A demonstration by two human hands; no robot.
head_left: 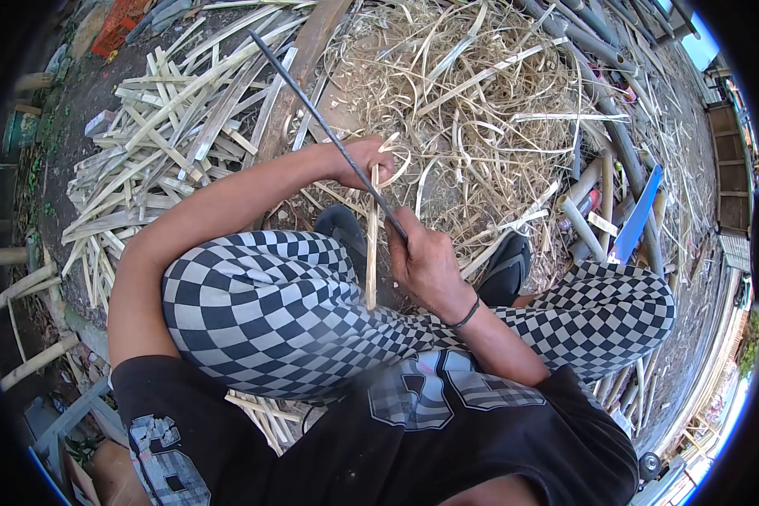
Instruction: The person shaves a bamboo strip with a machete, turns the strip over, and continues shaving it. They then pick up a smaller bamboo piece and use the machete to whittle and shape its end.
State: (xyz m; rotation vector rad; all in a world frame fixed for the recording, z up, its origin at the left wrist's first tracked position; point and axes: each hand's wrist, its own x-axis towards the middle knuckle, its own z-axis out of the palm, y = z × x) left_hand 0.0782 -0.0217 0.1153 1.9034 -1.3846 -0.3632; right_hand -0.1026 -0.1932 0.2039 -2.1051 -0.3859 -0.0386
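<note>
Bamboo strip point(371, 244) upright btwn knees, L fingers point(364, 160) clamped on top, R fingers point(413, 244) round blade point(329, 131).

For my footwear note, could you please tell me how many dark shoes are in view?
2: one shoe beside the left hand, the other shoe right of the right hand. None seem hidden.

Outdoor bamboo workshop: split strips point(156, 135), shavings point(447, 93), poles point(599, 93) on dirt.

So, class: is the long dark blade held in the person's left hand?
No, the right hand grips the blade; the left hand holds the bamboo strip.
</note>
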